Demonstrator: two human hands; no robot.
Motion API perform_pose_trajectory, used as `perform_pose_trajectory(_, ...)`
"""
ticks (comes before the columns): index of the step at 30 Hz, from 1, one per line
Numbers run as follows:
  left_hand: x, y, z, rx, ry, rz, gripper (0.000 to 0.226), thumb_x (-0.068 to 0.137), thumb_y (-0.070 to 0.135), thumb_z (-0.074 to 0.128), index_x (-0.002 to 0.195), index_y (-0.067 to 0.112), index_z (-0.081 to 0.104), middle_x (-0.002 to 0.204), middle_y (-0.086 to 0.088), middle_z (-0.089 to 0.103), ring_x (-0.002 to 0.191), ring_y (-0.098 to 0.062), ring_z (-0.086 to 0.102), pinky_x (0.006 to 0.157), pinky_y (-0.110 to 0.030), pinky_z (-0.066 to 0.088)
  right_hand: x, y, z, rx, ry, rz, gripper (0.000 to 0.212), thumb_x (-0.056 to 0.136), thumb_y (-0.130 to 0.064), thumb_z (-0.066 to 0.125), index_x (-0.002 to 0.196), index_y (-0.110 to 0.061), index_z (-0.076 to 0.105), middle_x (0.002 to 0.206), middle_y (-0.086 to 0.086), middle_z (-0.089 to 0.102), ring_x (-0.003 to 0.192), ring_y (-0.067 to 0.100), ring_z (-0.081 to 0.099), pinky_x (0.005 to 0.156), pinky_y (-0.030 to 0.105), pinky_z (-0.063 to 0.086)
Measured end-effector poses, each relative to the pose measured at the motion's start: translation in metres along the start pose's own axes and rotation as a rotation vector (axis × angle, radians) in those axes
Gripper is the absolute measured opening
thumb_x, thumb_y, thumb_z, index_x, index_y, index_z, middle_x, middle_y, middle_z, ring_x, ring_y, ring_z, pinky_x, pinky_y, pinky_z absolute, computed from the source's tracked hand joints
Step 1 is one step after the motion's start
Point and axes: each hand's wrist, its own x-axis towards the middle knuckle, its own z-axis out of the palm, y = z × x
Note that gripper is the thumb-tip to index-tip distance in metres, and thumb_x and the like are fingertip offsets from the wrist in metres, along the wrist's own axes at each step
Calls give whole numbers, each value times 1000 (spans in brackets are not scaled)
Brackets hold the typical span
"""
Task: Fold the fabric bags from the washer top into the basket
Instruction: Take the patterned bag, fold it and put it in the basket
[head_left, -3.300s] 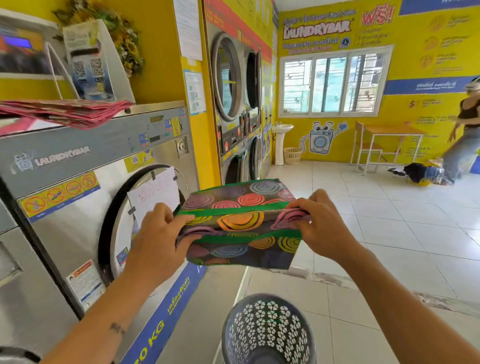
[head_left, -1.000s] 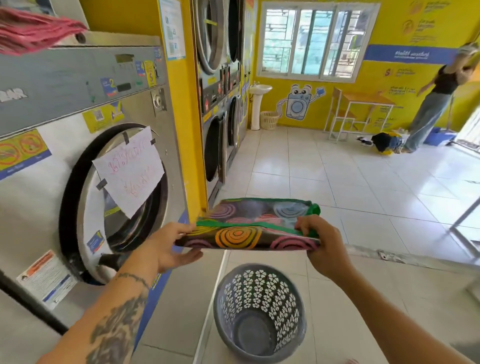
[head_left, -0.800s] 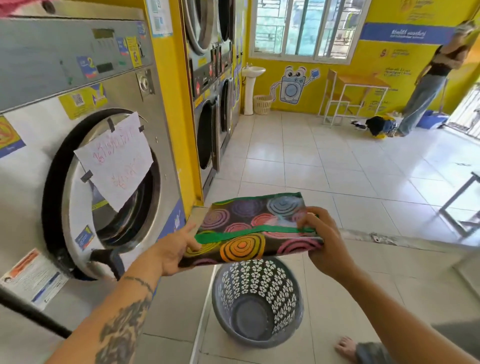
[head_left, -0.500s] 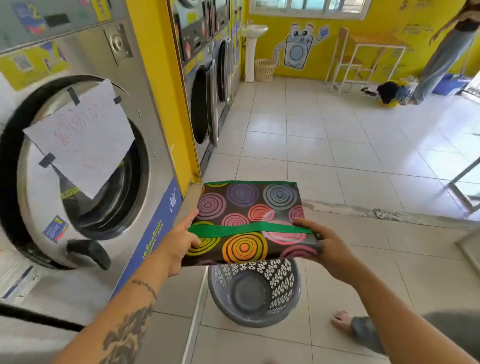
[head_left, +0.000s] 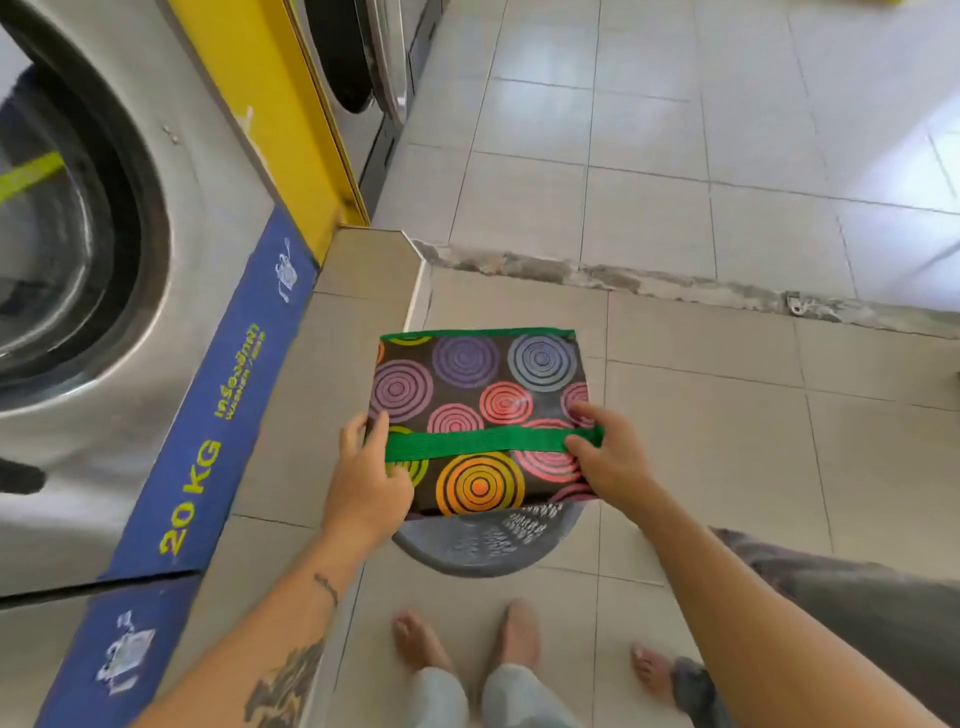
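A folded fabric bag, dark with coloured ring patterns and a green strap, lies flat between my hands. My left hand grips its left edge, thumb on top. My right hand grips its right edge over the green strap. The bag hovers directly above the grey perforated plastic basket, which stands on the tiled floor and is mostly hidden by the bag. The washer top with the other bags is out of view.
A steel front-loading washer with a blue "20 KG" strip fills the left side. A yellow pillar and another machine stand behind it. My bare feet are below the basket, and another person's foot is at the right.
The view has tilted steeply down to the floor. Both hands have lowered the folded bag until it sits just over the basket; the washer top and far room have left the view.
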Motion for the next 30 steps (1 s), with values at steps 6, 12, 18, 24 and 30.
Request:
perform_pose_trajectory(6, 34, -38, 60, 190, -11, -51, 63, 93, 14, 43, 153, 14, 24, 159, -9, 15, 142, -33, 24, 111, -45, 30, 33, 30, 31, -144, -36, 34, 55, 88, -2, 64, 142, -6, 49, 138, 12, 54, 129, 28, 51, 101, 23, 31)
perform_pose_trajectory(12, 54, -71, 97, 292, -124, -163, 60, 94, 29, 40, 151, 19, 27, 153, -7, 27, 127, -34, 44, 98, -45, 42, 59, 64, 55, -252, -207, 179, 42, 88, -2, 63, 130, -5, 59, 128, 15, 64, 111, 30, 61, 98, 32, 45)
perform_pose_trajectory(18, 78, -98, 135, 351, -323, -212, 61, 96, 33, 36, 153, 22, 20, 158, -7, 16, 132, -36, 39, 104, -44, 36, 81, 99, 86, -431, -325, 248, 43, 83, -4, 51, 124, -11, 64, 119, 14, 68, 102, 33, 62, 86, 34, 50)
perform_pose_trajectory(24, 142, -133, 192, 435, -455, -251, 70, 95, 24, 37, 155, 19, 2, 159, -21, -2, 138, -47, 25, 110, -49, 29, 148, 145, 137, -550, -416, 228, 34, 81, -13, 49, 111, -13, 64, 107, 10, 67, 90, 26, 60, 84, 35, 51)
perform_pose_trajectory(30, 171, -156, 248, 530, -569, -351, 77, 85, 26, 48, 151, 14, 13, 155, -23, 0, 133, -51, 28, 106, -49, 33, 191, 196, 177, -678, -464, 292, 25, 76, -24, 53, 97, -15, 63, 99, 12, 65, 80, 25, 60, 70, 32, 50)
